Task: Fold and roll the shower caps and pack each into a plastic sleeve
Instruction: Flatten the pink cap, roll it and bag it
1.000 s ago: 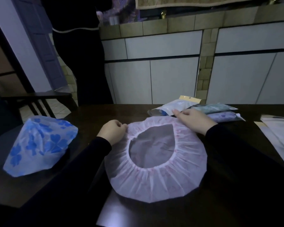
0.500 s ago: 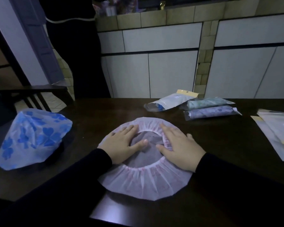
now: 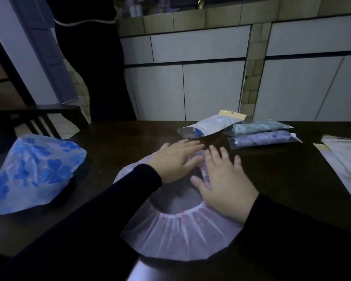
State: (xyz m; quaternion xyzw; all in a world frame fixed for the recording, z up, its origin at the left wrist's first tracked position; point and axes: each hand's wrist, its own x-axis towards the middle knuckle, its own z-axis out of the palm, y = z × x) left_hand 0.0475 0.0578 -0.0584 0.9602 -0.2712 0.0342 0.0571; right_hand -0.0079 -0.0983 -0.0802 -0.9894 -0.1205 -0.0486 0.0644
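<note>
In the head view, the pink shower cap (image 3: 180, 234) lies flat at lower centre of the dark worktop (image 3: 114, 142), both the left hand (image 3: 175, 161) and the right hand (image 3: 225, 185) pressing it with fingers spread flat, gripping nothing, while two filled sleeves (image 3: 261, 132) lie at upper right.

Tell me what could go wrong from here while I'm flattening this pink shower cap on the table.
1. The pink shower cap hangs a little past the near table edge; pushing could slide it off.
2. Both hands, left hand and right hand, press its far half only, so the gathered near rim may fold unevenly.
3. The packed sleeves lie close ahead and might get knocked.
</note>
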